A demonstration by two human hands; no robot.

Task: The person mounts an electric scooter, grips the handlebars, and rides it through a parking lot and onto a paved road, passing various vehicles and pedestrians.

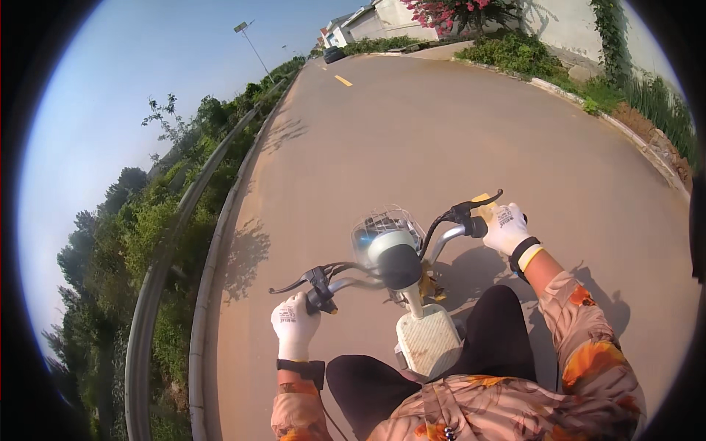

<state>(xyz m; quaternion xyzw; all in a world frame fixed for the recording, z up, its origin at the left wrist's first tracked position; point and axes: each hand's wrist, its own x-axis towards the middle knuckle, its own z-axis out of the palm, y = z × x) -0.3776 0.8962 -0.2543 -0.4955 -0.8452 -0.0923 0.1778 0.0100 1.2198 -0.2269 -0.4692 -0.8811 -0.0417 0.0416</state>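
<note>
I sit astride a small scooter with a white-and-black front housing (pixel 398 259) and a wire front basket (pixel 386 224). My left hand (pixel 294 323), in a white glove, is closed round the left handlebar grip (pixel 318 300). In front of it the left brake lever (pixel 288 285) sticks out, with no finger seen on it. My right hand (pixel 506 228), gloved too, is wrapped round the right grip, which it mostly hides. The right brake lever (pixel 482 201) lies ahead of that hand. A pale ribbed panel (pixel 428 339) shows between my knees.
A paved road (pixel 412 132) runs ahead with a yellow dash (pixel 343 81). Along the left stand a metal guardrail (pixel 165 257) and bushes. On the right are a kerb (pixel 625 128), plants and a white wall (pixel 566 29). A dark car (pixel 334 54) is far ahead.
</note>
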